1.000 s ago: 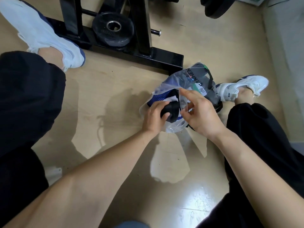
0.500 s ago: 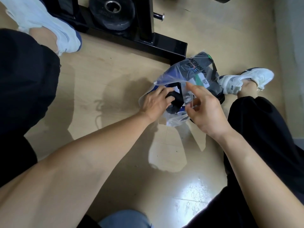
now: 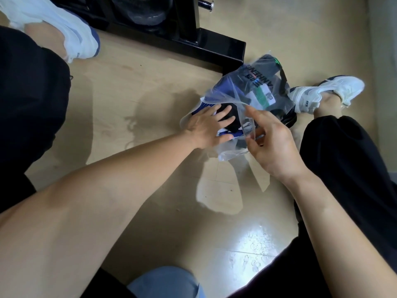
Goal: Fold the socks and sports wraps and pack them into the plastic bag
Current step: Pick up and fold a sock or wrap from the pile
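both hands are at the mouth of the plastic bag [image 3: 227, 91], which lies on the pale floor [image 3: 150, 93] with its open end turned toward the person. the left hand [image 3: 209, 125] lies flat at that opening, fingers straight and a little spread, pressing on a black folded piece [image 3: 228, 122] that sits half inside the bag. a blue and white sock [image 3: 203, 106] shows under the film just beside those fingers. the right hand [image 3: 272, 145] is on the near side of the bag, and its thumb and curled fingers pinch the clear upper lip and lift it, so the mouth gapes. deeper in the bag more dark fabric and a printed label show through the film, though which of it is sock and which is wrap cannot be told. a black frame [image 3: 223, 48] stands just beyond the bag's far end, and a white shoe [image 3: 330, 91] sits close against the bag's right side.

the step in hand looks like packing, with the black piece being seated among what is already stowed. no loose socks or wraps show outside the bag, so the task seems near its end. the next move probably calls for a steady push along the bag's length while the lip is held high, since slack film could snag the fingers or let the fold spring open.
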`<state>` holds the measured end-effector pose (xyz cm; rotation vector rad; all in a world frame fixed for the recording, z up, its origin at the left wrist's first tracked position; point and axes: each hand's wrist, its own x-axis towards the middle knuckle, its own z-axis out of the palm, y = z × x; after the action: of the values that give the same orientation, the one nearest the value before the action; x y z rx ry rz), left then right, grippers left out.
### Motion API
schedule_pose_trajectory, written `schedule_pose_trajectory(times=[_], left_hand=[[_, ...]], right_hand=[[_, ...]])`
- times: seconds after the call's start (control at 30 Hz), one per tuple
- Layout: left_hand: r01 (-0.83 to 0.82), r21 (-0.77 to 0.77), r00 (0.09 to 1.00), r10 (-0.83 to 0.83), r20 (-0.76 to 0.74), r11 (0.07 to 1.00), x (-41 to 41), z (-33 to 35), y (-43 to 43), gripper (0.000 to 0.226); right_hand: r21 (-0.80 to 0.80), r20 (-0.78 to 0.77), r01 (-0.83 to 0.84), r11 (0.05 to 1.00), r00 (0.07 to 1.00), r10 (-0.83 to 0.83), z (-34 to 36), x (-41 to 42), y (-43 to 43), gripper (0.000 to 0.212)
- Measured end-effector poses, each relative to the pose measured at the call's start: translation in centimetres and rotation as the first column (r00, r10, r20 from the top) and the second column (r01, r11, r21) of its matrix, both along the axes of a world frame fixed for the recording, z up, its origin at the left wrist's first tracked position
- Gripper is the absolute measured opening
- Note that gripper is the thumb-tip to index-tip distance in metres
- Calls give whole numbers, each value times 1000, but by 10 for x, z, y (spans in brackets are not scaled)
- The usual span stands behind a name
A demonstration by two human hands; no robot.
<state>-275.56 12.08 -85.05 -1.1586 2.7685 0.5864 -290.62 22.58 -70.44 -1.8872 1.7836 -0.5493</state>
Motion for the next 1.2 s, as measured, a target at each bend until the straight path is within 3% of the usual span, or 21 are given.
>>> schedule_pose_trajectory(times=[0.17, 0.33, 0.43, 0.53, 0.63, 0.7, 0.8, 0.87, 0.93, 1.03, 1.1, 1.2], left_hand=[[-111, 130, 994, 112, -4, 985, -21, 20, -5, 76], [-92, 90, 946, 115, -303, 992, -4, 23, 4, 63], [-83, 89, 835, 118, -538, 993, 27, 14, 18, 62], [-171, 115, 746, 205, -633, 978, 47, 17, 31, 61], [-317, 98, 647, 290, -705, 943, 57, 21, 39, 37], [-467, 174, 540, 435, -721, 867, 64, 20, 40, 22], [-652, 403, 321, 716, -620, 642, 75, 24, 25, 27], [-724, 447, 250, 804, -539, 525, 81, 32, 9, 38], [-746, 450, 287, 847, -447, 490, 81, 41, -6, 48], [-732, 463, 398, 866, -303, 499, 75, 47, -23, 66], [-720, 491, 416, 871, -262, 491, 70, 46, -31, 65], [-735, 458, 413, 866, -282, 500, 70, 42, -36, 40]], right_hand=[[-11, -4, 6, 1000, 1000, -7, 0, 3, -5, 66], [-28, 46, -18, 999, 999, 19, -6, 7, -1, 66], [34, 173, 36, 999, 984, -41, -8, 8, 4, 71], [74, 217, 87, 993, 971, -101, -13, 12, 5, 63], [45, 252, 147, 988, 956, -154, -15, 16, 7, 48], [-8, 286, 251, 968, 928, -238, -15, 16, 11, 32], [72, 426, 539, 839, 744, -515, -24, 15, 22, 6], [279, 454, 651, 706, 558, -694, -37, 19, 33, 13], [532, 389, 632, 564, 410, -825, -52, 28, 40, 20], [791, 296, 463, 400, 283, -912, -73, 41, 43, 27], [857, 316, 345, 383, 234, -919, -84, 46, 44, 35], [869, 397, 267, 416, 121, -910, -93, 53, 48, 27]])
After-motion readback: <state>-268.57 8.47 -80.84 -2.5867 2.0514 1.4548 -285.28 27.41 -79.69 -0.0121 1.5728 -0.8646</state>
